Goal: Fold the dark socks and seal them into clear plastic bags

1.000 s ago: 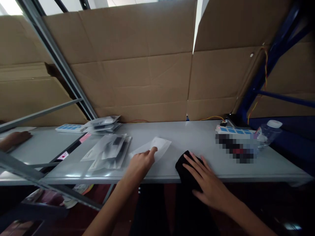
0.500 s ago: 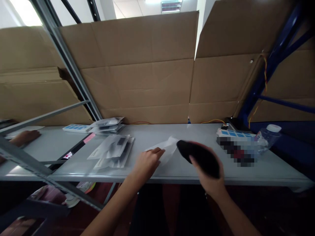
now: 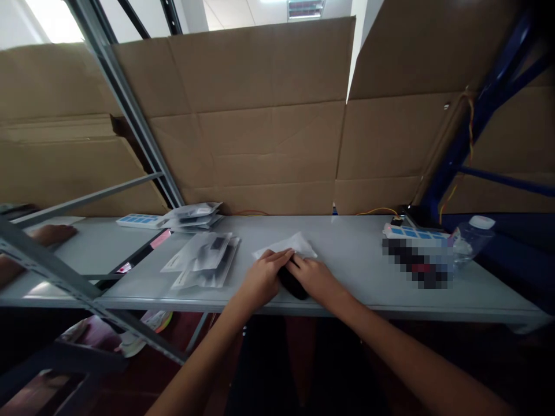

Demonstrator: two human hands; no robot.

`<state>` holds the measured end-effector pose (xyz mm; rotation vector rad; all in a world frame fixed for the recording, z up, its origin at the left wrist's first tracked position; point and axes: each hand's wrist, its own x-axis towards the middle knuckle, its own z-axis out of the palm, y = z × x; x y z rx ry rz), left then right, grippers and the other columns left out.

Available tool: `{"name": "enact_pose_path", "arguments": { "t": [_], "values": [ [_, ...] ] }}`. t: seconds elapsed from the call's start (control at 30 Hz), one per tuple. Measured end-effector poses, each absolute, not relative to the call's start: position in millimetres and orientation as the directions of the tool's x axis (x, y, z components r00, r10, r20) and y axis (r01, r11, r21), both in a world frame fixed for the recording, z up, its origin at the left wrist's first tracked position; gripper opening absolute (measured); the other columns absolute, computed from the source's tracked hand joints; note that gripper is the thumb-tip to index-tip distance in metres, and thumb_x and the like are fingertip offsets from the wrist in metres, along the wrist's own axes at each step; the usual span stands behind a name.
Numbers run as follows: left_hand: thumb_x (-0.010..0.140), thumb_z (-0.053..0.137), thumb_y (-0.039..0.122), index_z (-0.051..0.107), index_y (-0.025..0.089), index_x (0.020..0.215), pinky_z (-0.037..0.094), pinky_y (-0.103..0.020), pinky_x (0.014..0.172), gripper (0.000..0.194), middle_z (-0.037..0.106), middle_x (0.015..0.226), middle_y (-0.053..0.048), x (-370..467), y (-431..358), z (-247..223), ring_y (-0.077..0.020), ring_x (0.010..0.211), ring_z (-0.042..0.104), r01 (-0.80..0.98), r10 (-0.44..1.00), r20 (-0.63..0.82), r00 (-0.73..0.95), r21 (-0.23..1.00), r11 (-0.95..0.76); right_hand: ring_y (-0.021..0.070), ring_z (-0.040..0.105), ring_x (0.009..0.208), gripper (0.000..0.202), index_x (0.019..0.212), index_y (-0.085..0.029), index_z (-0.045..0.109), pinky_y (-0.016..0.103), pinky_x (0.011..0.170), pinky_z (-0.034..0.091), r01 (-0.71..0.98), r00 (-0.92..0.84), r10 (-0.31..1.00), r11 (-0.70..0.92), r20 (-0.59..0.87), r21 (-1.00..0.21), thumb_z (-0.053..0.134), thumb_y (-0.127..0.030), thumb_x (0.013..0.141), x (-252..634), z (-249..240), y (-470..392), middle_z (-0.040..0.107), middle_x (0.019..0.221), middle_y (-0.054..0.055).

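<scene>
A dark, rounded, flat black oval item (image 3: 293, 286) lies under my hands near the table's front edge. My right hand (image 3: 313, 277) is closed on it from the right, fingers over its far end. Against its left side is my left hand (image 3: 266, 274), fingers bent and closed at the near edge of a translucent plastic bag (image 3: 301, 244). The two hands meet at the fingertips. The item's far end is hidden by my fingers, so I cannot tell whether it is inside the bag.
Packed translucent bags (image 3: 203, 260) lie to the left, with another stack (image 3: 195, 215) behind. A power strip (image 3: 416, 232), a blurred-out dark item (image 3: 418, 266) and a plastic bottle (image 3: 472, 242) stand right. Cardboard (image 3: 260, 138) walls the back. Another person's hand (image 3: 54, 234) rests far left.
My right hand has brought the black item left and down to the bag. My left hand has stayed by the bag, and both hands now touch.
</scene>
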<state>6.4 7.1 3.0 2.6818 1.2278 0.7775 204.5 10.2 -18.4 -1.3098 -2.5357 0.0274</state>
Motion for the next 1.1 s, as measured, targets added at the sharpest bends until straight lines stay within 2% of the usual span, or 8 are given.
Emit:
{"name": "enact_pose_path", "arguments": {
  "t": [0.17,0.3,0.43,0.53,0.7,0.87,1.0,1.1],
  "values": [
    [0.07,0.048,-0.007,0.057,0.023,0.153,0.053,-0.043,0.114,0.088,0.059,0.156,-0.002,10.7,7.0,22.2,-0.0234,0.121,0.063,0.72,0.734,0.437,0.519,0.239,-0.652,0.0328,0.071,0.113,0.049,0.145,-0.009,0.059,0.046,0.096,0.056,0.842,-0.417,0.874,0.475,0.251,-0.256,0.037,-0.006,0.101,171.5,-15.3,35.6,0.066,0.136,0.027],
    [0.069,0.049,-0.005,0.06,0.025,0.15,0.051,-0.044,0.115,0.087,0.061,0.154,-0.001,10.1,9.0,22.3,-0.0231,0.127,0.063,0.718,0.746,0.428,0.51,0.265,-0.643,0.0316,0.071,0.112,0.036,0.128,-0.011,0.069,0.042,0.095,0.055,0.79,-0.44,0.865,0.5,0.241,-0.354,0.049,-0.013,0.098,154.3,-22.2,54.8,0.074,0.126,0.021],
    [0.071,0.049,-0.005,0.064,0.022,0.146,0.043,-0.045,0.124,0.081,0.063,0.152,-0.005,6.8,9.7,17.4,-0.0221,0.14,0.058,0.662,0.743,0.418,0.523,0.35,-0.663,0.0278,0.072,0.108,0.031,0.12,-0.016,0.075,0.038,0.094,0.056,0.69,-0.561,0.8,0.593,0.212,-0.414,0.058,-0.017,0.094,161.3,-27.5,71.0,0.078,0.123,0.013],
    [0.074,0.05,-0.004,0.066,0.023,0.143,0.049,-0.042,0.118,0.076,0.067,0.146,-0.006,4.0,6.6,16.9,-0.022,0.134,0.062,0.627,0.752,0.448,0.484,0.422,-0.655,0.0225,0.072,0.108,0.033,0.12,-0.022,0.076,0.036,0.096,0.057,0.6,-0.653,0.724,0.674,0.224,-0.432,0.056,-0.015,0.094,180.1,-25.7,78.3,0.079,0.118,0.003],
    [0.073,0.05,-0.005,0.063,0.028,0.146,0.06,-0.036,0.098,0.081,0.064,0.147,-0.006,4.9,1.1,13.3,-0.018,0.107,0.069,0.608,0.768,0.449,0.456,0.473,-0.638,0.021,0.068,0.118,0.039,0.128,-0.018,0.071,0.038,0.107,0.052,0.581,-0.662,0.683,0.728,0.31,-0.364,0.042,-0.012,0.103,200.8,-21.0,75.1,0.075,0.129,0.009],
    [0.076,0.054,-0.004,0.059,0.03,0.147,0.059,-0.04,0.103,0.08,0.065,0.143,-0.005,11.4,3.0,5.1,-0.0207,0.114,0.067,0.555,0.712,0.535,0.455,0.455,-0.696,0.0291,0.068,0.118,0.04,0.128,-0.009,0.069,0.046,0.107,0.051,0.733,-0.565,0.757,0.643,0.329,-0.223,0.041,-0.005,0.1,200.7,-27.5,63.3,0.072,0.127,0.022],
    [0.087,0.067,0.012,0.047,0.028,0.156,0.054,-0.05,0.111,0.074,0.062,0.142,-0.011,-0.4,-3.6,-5.7,-0.0282,0.127,0.062,0.594,0.642,0.576,0.506,0.307,-0.744,0.032,0.071,0.113,0.048,0.134,-0.009,0.067,0.047,0.1,0.056,0.794,-0.528,0.784,0.592,0.327,-0.136,0.043,0.001,0.094,212.7,-28.1,50.3,0.069,0.131,0.024],
    [0.091,0.071,0.021,0.048,0.026,0.153,0.057,-0.049,0.105,0.067,0.066,0.134,-0.012,-17.4,-11.4,-21.9,-0.0296,0.123,0.063,0.633,0.606,0.585,0.539,0.194,-0.749,0.0304,0.07,0.116,0.052,0.139,-0.015,0.066,0.043,0.099,0.056,0.787,-0.527,0.762,0.605,0.375,-0.122,0.044,-0.001,0.094,225.0,-27.4,29.8,0.069,0.136,0.019]
  ]
}}
